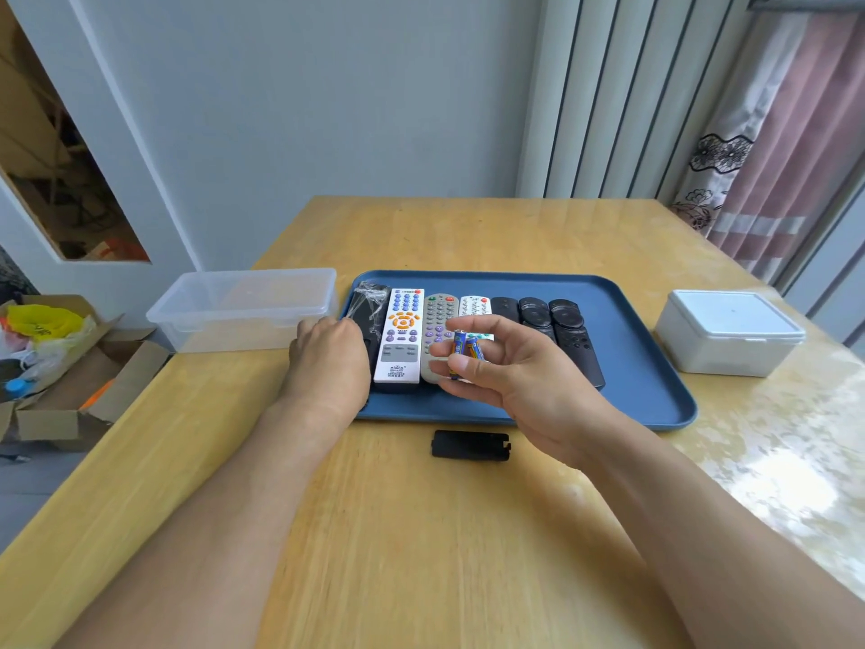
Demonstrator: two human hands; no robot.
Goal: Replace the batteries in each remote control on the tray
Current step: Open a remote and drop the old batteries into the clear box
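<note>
A blue tray (646, 395) on the wooden table carries several remotes in a row. From the left: a black remote (367, 304) wrapped in clear film, a white remote (401, 337) with blue and orange buttons, a grey remote (437, 316), a small white one (475, 304) and black ones (568, 320). My left hand (327, 360) rests on the near end of the black wrapped remote at the tray's left edge. My right hand (510, 372) hovers over the tray and pinches two blue batteries (465, 349) between thumb and fingers. A black battery cover (470, 445) lies on the table in front of the tray.
A clear plastic box (243, 309) with a lid stands left of the tray. A white lidded box (730, 332) stands to the right. Cardboard boxes with bags (56, 363) sit on the floor at the left. A curtain hangs at the far right.
</note>
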